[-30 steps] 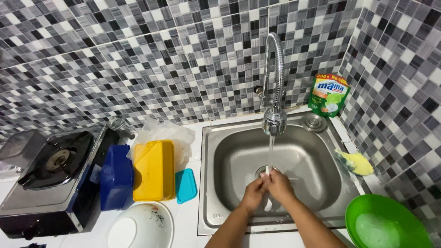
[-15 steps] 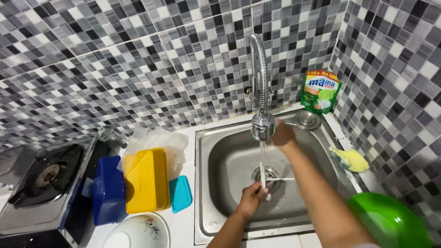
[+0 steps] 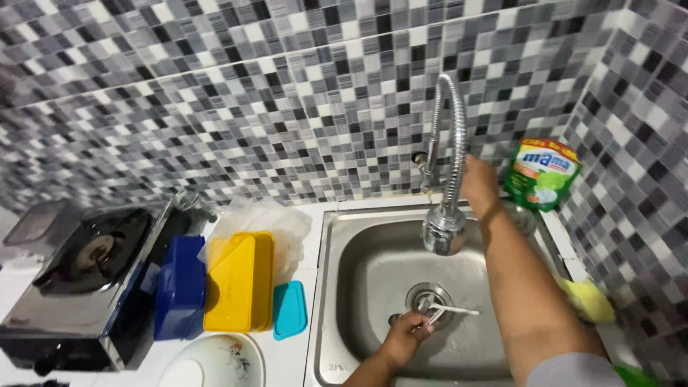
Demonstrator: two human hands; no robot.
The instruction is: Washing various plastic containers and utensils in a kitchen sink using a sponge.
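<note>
Spoon: a small white plastic spoon (image 3: 450, 309) lies low in the steel sink (image 3: 373, 251), across the round drain (image 3: 428, 297), its handle end in the left hand.
Left hand: the left hand (image 3: 403, 337) reaches in from the near edge of the sink, fingers curled shut on the spoon's near end, just beside the drain.
Right hand: the right hand (image 3: 479, 185) is stretched up to the back of the sink, behind the bent neck of the tap; its fingers are hidden by the tap, so I cannot tell whether it grips anything or how wide it is spread.
Tap: a chrome tap (image 3: 448, 165) with a flexible ribbed neck arches over the sink, its head hanging above the drain.
Right of the sink: a green soap pouch (image 3: 541, 174) leans in the back corner against the mosaic tile wall (image 3: 287, 93); a yellow sponge (image 3: 589, 299) sits on the sink's right rim, beside the forearm.
Left of the sink: on the white desk (image 3: 304, 362) lie a small teal lid (image 3: 289, 309), a yellow box (image 3: 240, 281) and a blue box (image 3: 179, 287) side by side, with clear plastic bags (image 3: 276, 223) behind them.
Near edge: a white bowl (image 3: 213, 360) sits in front of the boxes.
Far left: a gas stove (image 3: 86, 276) stands beside the blue box.
</note>
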